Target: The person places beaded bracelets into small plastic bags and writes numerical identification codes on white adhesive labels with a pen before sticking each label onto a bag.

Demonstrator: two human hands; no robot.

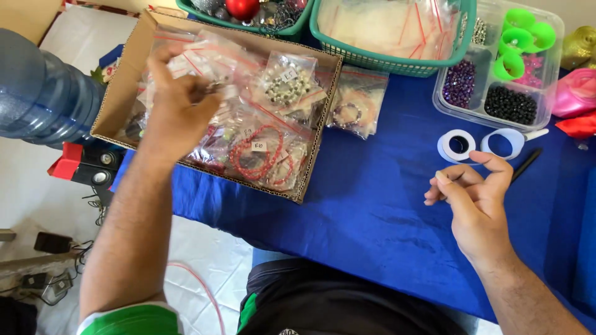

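My left hand reaches into a cardboard box full of small clear zip bags with bead bracelets; its fingers are pinched on one of the bags, blurred by motion. A bag with a red bead bracelet and one with silver-white beads lie in the box beside the hand. My right hand hovers over the blue tablecloth, fingers loosely curled, thumb and forefinger pinching what looks like a thin thread. Two white tape rolls lie just beyond it.
Two green baskets stand at the back, one with clear bags, one with ornaments. A clear compartment tray holds purple and black beads and green spools. A blue water jug stands at left. A loose bracelet bag lies beside the box.
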